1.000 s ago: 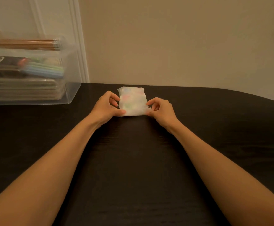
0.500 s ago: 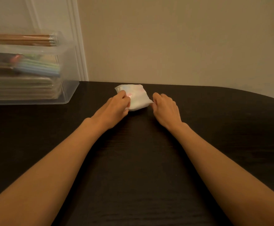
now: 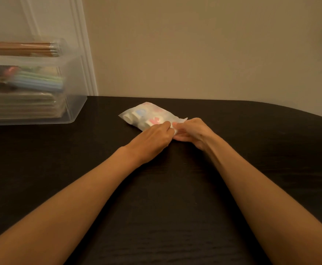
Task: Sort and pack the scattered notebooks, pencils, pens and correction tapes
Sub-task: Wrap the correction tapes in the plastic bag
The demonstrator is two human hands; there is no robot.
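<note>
A small translucent plastic bag [image 3: 146, 115] lies flat on the dark table [image 3: 165, 188], with pastel blue, pink and white correction tapes showing through it. My left hand [image 3: 152, 140] and my right hand [image 3: 192, 131] meet at the bag's near right end, and both pinch its edge with thumb and fingertips. A clear plastic box [image 3: 72, 104] at the left holds a stack of notebooks [image 3: 22, 106] with pastel pens [image 3: 39, 83] on top. A bundle of wooden pencils [image 3: 22, 48] lies across the box's top.
A beige wall runs behind the table's far edge, with white door trim [image 3: 83, 54] behind the box. The table's rounded corner curves away at the far right.
The bag was held upright between both hands; it now lies flat on the table, turned diagonally. Both hands have moved together to its right end.
</note>
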